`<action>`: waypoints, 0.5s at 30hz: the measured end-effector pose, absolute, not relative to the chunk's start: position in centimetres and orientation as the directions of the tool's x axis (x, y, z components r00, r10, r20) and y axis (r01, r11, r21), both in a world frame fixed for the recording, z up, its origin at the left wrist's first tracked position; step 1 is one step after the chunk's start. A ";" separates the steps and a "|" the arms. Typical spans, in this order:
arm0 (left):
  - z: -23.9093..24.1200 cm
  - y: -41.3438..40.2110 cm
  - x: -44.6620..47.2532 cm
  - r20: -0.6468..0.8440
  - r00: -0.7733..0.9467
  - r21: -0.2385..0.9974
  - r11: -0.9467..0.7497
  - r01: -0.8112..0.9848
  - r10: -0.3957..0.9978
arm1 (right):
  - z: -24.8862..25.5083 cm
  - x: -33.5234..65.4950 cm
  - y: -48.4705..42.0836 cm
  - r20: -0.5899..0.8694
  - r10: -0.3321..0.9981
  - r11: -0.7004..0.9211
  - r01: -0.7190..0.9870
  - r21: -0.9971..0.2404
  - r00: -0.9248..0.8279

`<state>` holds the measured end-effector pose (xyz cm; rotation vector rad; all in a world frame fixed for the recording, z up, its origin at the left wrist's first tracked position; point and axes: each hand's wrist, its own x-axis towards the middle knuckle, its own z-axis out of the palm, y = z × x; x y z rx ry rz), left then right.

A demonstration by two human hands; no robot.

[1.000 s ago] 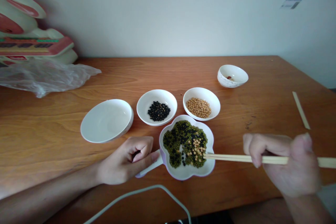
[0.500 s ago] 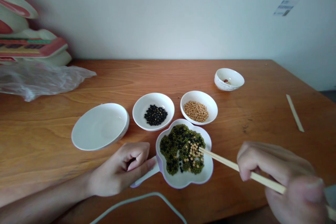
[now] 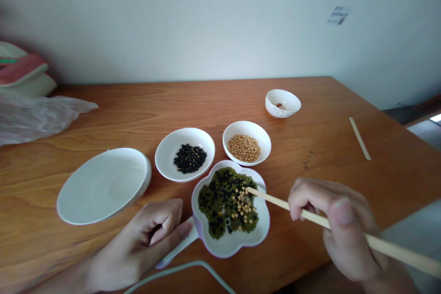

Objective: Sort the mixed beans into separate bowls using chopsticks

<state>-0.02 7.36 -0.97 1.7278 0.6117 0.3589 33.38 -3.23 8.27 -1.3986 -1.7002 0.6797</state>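
My left hand (image 3: pixel 148 241) is closed, its thumb pressed on the handle of a white flower-shaped dish (image 3: pixel 225 250) with lilac edges. Green beans, black beans and pale yellow soybeans (image 3: pixel 243 204) lie mixed in the dish. In my right hand (image 3: pixel 339 227) is a pair of wooden chopsticks (image 3: pixel 272 199), their tips touching or just over the soybeans at the dish's right side. Whether the tips pinch a bean I cannot tell. Behind the dish stand a white bowl of black beans (image 3: pixel 189 158) and a white bowl of soybeans (image 3: pixel 244 148).
A large white bowl (image 3: pixel 103 186) stands at the left. Farther back is a small white bowl (image 3: pixel 282 109) with a few reddish bits. A pale stick (image 3: pixel 360 138) lies at the right. Left are a plastic bag (image 3: pixel 41 117) and a toy (image 3: pixel 25 73); a cable (image 3: pixel 193 264) runs in front.
The view has turned right, so things appear shifted left. The chopstick tips stay at the soybeans in the dish, and the left hand keeps to the handle.
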 end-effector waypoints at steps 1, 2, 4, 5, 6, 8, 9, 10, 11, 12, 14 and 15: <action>-0.9 7.3 0.0 -0.087 0.814 0.966 -0.151 0.209 0.574 | 8.2 33.4 -3.1 0.251 0.966 0.242 0.543 -0.804 -0.058; -0.9 7.3 0.0 -0.086 0.813 0.966 -0.151 0.209 0.575 | 8.1 33.4 -3.0 0.249 0.966 0.246 0.552 -0.797 -0.071; -0.8 7.3 0.1 -0.081 0.806 0.968 -0.148 0.204 0.586 | 8.0 33.4 -2.9 0.229 0.968 0.246 0.547 -0.800 -0.100; -0.7 7.3 0.1 -0.080 0.804 0.968 -0.145 0.203 0.590 | 7.9 33.5 -2.9 0.219 0.971 0.238 0.532 -0.813 -0.100; -0.6 7.3 0.2 -0.080 0.802 0.969 -0.142 0.201 0.591 | 8.0 33.6 -3.0 0.212 0.973 0.226 0.513 -0.828 -0.087; -0.4 7.4 0.3 -0.083 0.803 0.970 -0.137 0.201 0.590 | 8.2 33.8 -3.3 0.199 0.979 0.195 0.477 -0.857 -0.044; -0.3 7.4 0.3 -0.084 0.806 0.971 -0.132 0.197 0.587 | 8.3 33.9 -3.5 0.185 0.982 0.177 0.464 -0.868 -0.028; -0.2 7.3 0.4 -0.085 0.809 0.973 -0.126 0.192 0.582 | 8.5 34.0 -3.7 0.169 0.985 0.162 0.458 -0.874 -0.026; -0.1 7.3 0.4 -0.083 0.811 0.976 -0.119 0.184 0.579 | 8.7 33.9 -3.8 0.144 0.989 0.144 0.468 -0.872 -0.037; -0.1 7.3 0.4 -0.082 0.812 0.978 -0.112 0.178 0.577 | 8.9 33.9 -3.9 0.110 0.992 0.124 0.491 -0.862 -0.056; -0.2 7.3 0.5 -0.077 0.813 0.981 -0.103 0.166 0.578 | 9.1 33.5 -3.8 0.060 0.994 0.099 0.535 -0.839 -0.090; -0.3 7.3 0.5 -0.075 0.813 0.981 -0.102 0.163 0.577 | 9.2 33.3 -3.7 0.052 0.993 0.101 0.546 -0.832 -0.105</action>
